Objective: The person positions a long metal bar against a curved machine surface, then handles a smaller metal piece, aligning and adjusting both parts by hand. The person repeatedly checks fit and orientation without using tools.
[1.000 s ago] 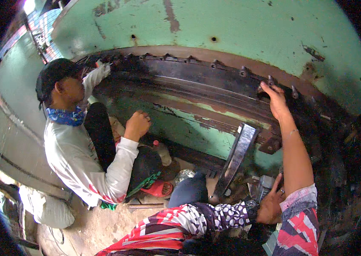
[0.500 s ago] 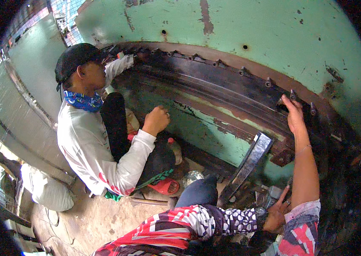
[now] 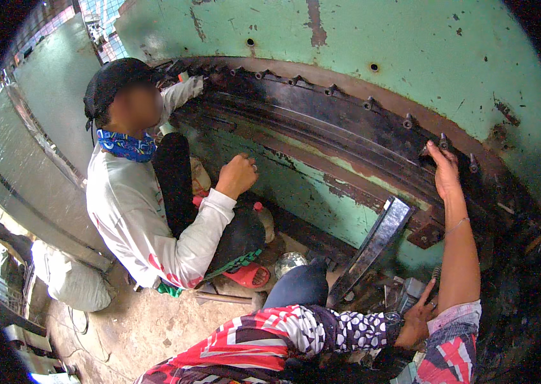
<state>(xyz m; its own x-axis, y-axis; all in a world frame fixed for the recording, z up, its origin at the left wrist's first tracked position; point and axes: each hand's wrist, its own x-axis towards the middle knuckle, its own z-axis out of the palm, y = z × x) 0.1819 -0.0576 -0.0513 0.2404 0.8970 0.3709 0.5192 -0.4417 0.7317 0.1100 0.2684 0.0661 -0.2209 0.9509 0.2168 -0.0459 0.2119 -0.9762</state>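
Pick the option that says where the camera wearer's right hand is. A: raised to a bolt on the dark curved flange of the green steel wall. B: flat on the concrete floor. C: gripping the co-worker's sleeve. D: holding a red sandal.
A: the right hand is raised with its fingers at a bolt on the dark curved flange of the green steel wall.

Left hand (image 3: 416, 320): fingers partly hidden among dark clutter, what they touch cannot be told. Right hand (image 3: 444, 171): fingertips hidden on the black flange (image 3: 347, 121), contact unclear. Co-worker's far hand (image 3: 209, 80): too small, grip cannot be told.
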